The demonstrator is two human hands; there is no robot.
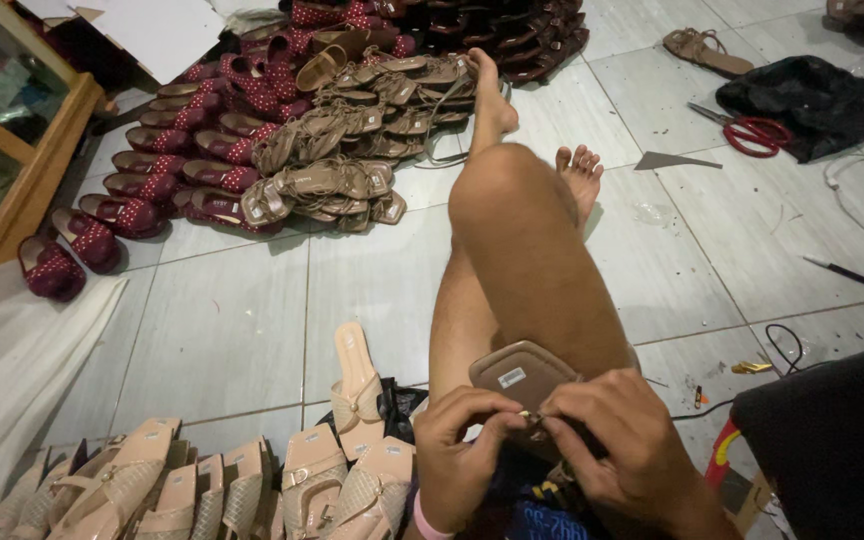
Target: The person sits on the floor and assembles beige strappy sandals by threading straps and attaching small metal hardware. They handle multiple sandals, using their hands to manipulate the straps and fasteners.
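Observation:
A brown sandal [518, 375] rests sole-up on my lap, above my bent knee. My left hand [460, 450] and my right hand [614, 440] both pinch a small part at the sandal's near edge, fingertips meeting at its strap or buckle. The piece they hold is mostly hidden by my fingers. A pink band circles my left wrist. My bare legs and feet stretch out over the tiled floor.
Beige sandals [252, 485] stand in a row at lower left, one lying loose [357, 385]. Tan strappy sandals [352, 150] and red dotted sandals [152, 170] are piled ahead. Red scissors [752, 130], a black bag [812, 100], a pen [852, 275] and a cable lie on the right.

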